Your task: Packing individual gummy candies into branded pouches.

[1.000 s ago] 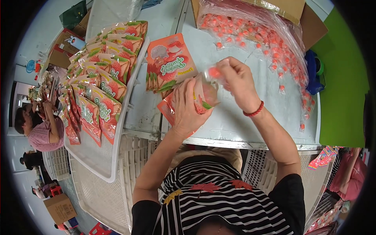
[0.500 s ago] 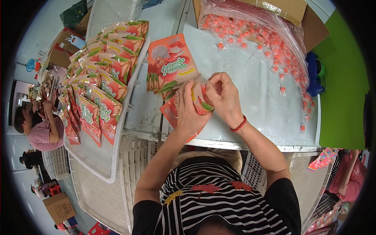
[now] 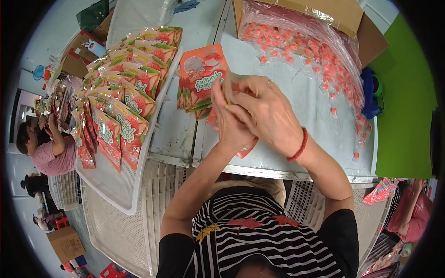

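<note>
My left hand (image 3: 228,132) is closed round a red-and-orange candy pouch (image 3: 248,149), mostly hidden by both hands. A corner of it shows below my fingers. Over its top lies my right hand (image 3: 273,109), fingers bent and pressed against the left hand at the pouch's mouth. Whether a candy is between the right fingers is hidden. Just left of my hands, a fanned stack of flat pouches (image 3: 198,74) rests on the table (image 3: 273,160). Small wrapped red candies (image 3: 324,76) are spread at the right, beyond my right hand.
A white mesh tray (image 3: 139,178) with rows of filled pouches (image 3: 132,120) stands at the left. At the back right, a cardboard box (image 3: 320,16) lined with clear plastic spills candies. A blue tape dispenser (image 3: 371,92) sits by the green panel (image 3: 408,102). Other people are at both sides.
My right hand has moved in over the pouch, from a pinch beside its mouth to lying across it. The left hand has turned more upright, and the pouch's front is now hidden.
</note>
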Tool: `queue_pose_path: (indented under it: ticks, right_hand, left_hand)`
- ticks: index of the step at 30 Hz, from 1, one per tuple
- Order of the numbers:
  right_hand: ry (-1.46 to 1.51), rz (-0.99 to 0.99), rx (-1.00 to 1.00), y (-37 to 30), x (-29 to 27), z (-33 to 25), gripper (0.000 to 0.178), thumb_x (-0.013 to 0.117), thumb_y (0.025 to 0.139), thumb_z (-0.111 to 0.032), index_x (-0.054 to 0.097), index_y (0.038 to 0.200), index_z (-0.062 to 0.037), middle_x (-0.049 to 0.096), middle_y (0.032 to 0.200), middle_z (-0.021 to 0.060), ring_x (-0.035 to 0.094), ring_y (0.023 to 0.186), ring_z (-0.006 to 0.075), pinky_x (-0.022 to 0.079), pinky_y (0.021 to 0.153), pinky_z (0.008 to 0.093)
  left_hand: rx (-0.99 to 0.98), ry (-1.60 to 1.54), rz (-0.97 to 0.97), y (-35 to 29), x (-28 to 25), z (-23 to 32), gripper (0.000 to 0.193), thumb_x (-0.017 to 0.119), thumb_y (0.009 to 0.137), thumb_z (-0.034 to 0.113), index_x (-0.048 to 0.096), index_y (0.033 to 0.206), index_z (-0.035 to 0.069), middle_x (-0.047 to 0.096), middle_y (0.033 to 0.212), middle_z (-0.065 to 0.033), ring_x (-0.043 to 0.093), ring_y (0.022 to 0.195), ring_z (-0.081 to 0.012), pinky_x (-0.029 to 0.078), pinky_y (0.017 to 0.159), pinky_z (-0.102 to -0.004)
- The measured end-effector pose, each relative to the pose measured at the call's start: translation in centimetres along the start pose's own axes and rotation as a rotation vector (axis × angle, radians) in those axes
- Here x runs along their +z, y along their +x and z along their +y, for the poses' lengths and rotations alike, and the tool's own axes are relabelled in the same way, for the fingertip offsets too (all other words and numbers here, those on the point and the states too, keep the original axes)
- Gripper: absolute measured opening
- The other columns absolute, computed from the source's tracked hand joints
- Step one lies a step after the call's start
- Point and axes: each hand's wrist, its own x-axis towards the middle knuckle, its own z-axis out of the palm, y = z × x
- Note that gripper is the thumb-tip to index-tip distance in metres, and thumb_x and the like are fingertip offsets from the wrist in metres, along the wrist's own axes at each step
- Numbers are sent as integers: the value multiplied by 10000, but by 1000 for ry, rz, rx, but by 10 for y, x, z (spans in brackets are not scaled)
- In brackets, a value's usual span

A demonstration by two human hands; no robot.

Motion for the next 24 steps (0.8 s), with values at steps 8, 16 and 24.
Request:
queue_pose_path:
  ticks: [8, 16, 24]
  right_hand:
    - [138, -171, -174, 11, -26, 22, 69, 661, 779, -44, 634, 821, 5, 599, 854, 102, 594, 780, 261, 498, 656, 339]
    - [113, -475, -4, 22, -50, 22, 270, 692, 823, -255, 626, 799, 5, 527, 594, 151, 504, 512, 282, 452, 540, 365]
    - [119, -715, -217, 13, -49, 21, 307, 756, 724, -198, 573, 770, 45, 589, 829, 218, 571, 830, 301, 475, 678, 378]
  left_hand:
    - [-432, -887, 50, 28, -46, -7, 645, 622, 863, 72, 249, 1386, 11, 487, 1197, -115, 556, 922, -140, 457, 762, -234]
    - [-481, -816, -149, 42, -57, 4, 151, 562, 946, 166, 599, 920, 22, 563, 764, 52, 469, 715, -1, 388, 603, -179]
    - [-341, -699, -115, 31, -55, 13, 187, 582, 942, 183, 610, 883, 7, 571, 743, 43, 458, 688, -15, 388, 604, -188]
